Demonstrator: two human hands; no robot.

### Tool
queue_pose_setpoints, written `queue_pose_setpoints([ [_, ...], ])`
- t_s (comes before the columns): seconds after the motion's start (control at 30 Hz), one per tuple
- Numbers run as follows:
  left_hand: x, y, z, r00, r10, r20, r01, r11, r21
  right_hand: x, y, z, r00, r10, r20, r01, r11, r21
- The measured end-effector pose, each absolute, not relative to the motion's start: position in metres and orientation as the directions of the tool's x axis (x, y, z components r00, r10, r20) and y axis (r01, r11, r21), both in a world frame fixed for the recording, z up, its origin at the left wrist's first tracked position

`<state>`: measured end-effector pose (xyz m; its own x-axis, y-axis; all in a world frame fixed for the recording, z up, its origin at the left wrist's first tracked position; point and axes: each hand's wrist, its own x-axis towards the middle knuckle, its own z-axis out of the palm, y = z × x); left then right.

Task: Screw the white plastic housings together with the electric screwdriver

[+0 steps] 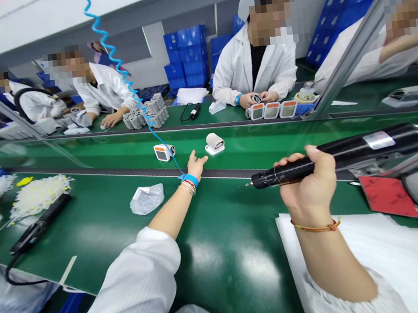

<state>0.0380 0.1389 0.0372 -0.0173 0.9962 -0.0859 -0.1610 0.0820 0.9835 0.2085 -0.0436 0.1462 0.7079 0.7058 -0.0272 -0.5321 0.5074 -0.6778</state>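
My left hand [196, 167] reaches over the near edge of the green conveyor belt, its fingers apart and nothing in them. A blue wrist strap [192, 179] on that wrist joins a coiled blue cord [126, 75]. Just beyond the fingers, a white cuffed device [214, 144] lies on the belt, apart from the hand. To the left stands another such device [164, 152], its grey screen with an orange strip facing me. My right hand [310, 175] is wrapped round a black electric screwdriver [343, 155], held above the table with its bit pointing left.
On the green table [129, 254] lie a tray of small screws [147, 199], a pile of white and yellow parts [39, 194] and another black screwdriver [42, 224]. White sheets [387, 252] and a red pad [389, 196] lie right. Co-workers in white coats [255, 67] sit across the belt.
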Motion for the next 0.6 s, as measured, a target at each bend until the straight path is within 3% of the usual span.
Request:
queue_pose_setpoints([
  [0.03,0.032,0.145,0.04,-0.062,0.998,-0.032,-0.077,0.027,0.997,0.209,-0.044,0.147,0.708,0.705,-0.026,-0.534,0.511,-0.674],
  [0.1,0.015,0.16,0.048,-0.178,0.974,0.14,0.282,-0.086,0.956,0.209,-0.045,0.147,0.714,0.699,-0.02,-0.531,0.523,-0.667],
  [0.17,-0.007,0.175,0.056,-0.239,0.919,0.315,0.685,-0.071,0.726,0.208,-0.046,0.148,0.717,0.697,-0.007,-0.525,0.534,-0.662],
  [0.23,-0.029,0.188,0.064,-0.224,0.915,0.335,0.881,0.043,0.472,0.208,-0.046,0.149,0.717,0.697,0.007,-0.523,0.545,-0.655],
  [0.33,-0.054,0.199,0.074,-0.152,0.966,0.21,0.961,0.095,0.26,0.209,-0.046,0.149,0.72,0.694,0.008,-0.527,0.554,-0.644],
  [0.5,-0.065,0.194,0.088,-0.009,0.987,0.161,0.98,-0.023,0.197,0.211,-0.044,0.149,0.728,0.685,-0.006,-0.531,0.559,-0.637],
  [0.6,-0.059,0.175,0.095,0.162,0.97,0.181,0.968,-0.192,0.159,0.211,-0.043,0.148,0.724,0.69,-0.006,-0.533,0.554,-0.64],
])
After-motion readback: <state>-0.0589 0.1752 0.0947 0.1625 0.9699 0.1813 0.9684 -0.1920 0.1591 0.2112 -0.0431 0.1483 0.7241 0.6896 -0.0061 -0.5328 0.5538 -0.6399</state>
